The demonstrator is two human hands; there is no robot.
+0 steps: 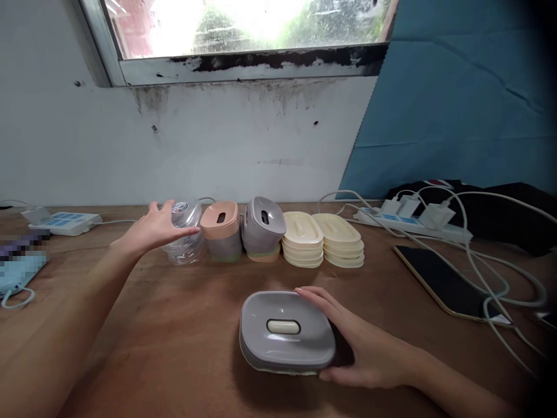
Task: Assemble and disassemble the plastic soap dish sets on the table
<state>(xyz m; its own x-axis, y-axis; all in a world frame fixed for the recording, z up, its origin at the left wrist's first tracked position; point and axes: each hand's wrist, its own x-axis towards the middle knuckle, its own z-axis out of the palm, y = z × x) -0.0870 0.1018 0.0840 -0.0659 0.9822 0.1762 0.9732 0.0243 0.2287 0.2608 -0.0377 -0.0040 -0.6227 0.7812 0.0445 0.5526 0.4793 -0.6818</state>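
Observation:
My right hand (361,342) curls round the right side of a grey lidded box (285,331) that lies flat on the wooden table (174,348) in front of me. My left hand (152,229) reaches out to the back row, its fingers stretched over a clear plastic container (185,241) and touching its top. Beside that container stand a stack topped by a peach lid (221,223), a stack of grey lids (262,226) leaning to one side, and two piles of cream oval lids (322,238).
A white power strip (413,223) with chargers and tangled white cables lies at the back right, with a tablet (444,281) in front of it. Another power strip (65,222) sits at the back left. Dark cloth lies at the far right. A wall and window stand behind.

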